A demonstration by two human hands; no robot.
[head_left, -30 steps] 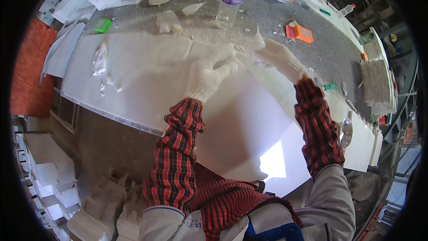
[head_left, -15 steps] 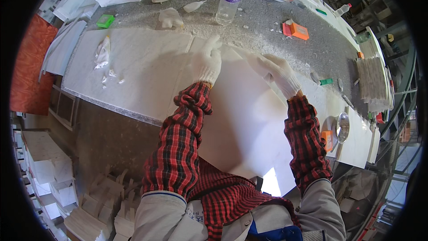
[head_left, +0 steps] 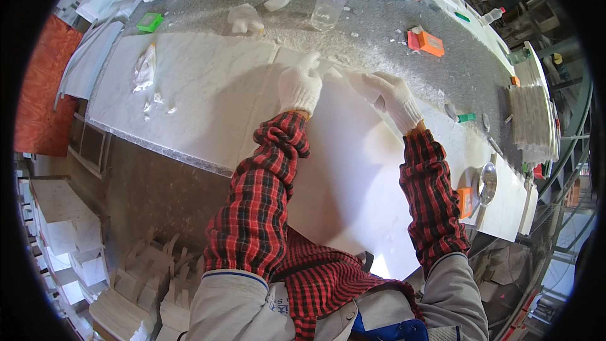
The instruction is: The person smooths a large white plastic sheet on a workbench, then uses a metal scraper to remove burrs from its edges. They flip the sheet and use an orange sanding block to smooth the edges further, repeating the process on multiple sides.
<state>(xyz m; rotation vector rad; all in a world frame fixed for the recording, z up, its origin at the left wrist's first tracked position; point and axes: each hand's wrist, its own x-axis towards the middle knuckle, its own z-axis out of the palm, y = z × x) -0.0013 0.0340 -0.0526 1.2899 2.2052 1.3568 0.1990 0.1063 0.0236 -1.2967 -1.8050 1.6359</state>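
A large white slab (head_left: 341, 164) spans from the worktable down toward my body, its near part in front of my apron. My left hand (head_left: 300, 87), in a white knit glove, is closed near the slab's far left corner. To its right, my right hand (head_left: 392, 98), gloved the same way, bends over the slab's far right part with its fingers together. A small pale patch shows between the two hands, too washed out to name. What either hand pinches is hidden. Left of my left hand lies another white marble-like slab (head_left: 183, 88).
A crumpled white bag (head_left: 145, 69) lies on the left slab. Beyond stand a clear bottle with purple label (head_left: 331, 0) and an orange box (head_left: 431, 44). A green box (head_left: 150, 22) is far left. A metal bowl (head_left: 487, 183) and stacked slabs (head_left: 533, 120) are at right.
My left hand has shifted slightly right, closer to my right hand, and its fingers look more curled. My right hand has barely moved. The whole view has shifted a little.
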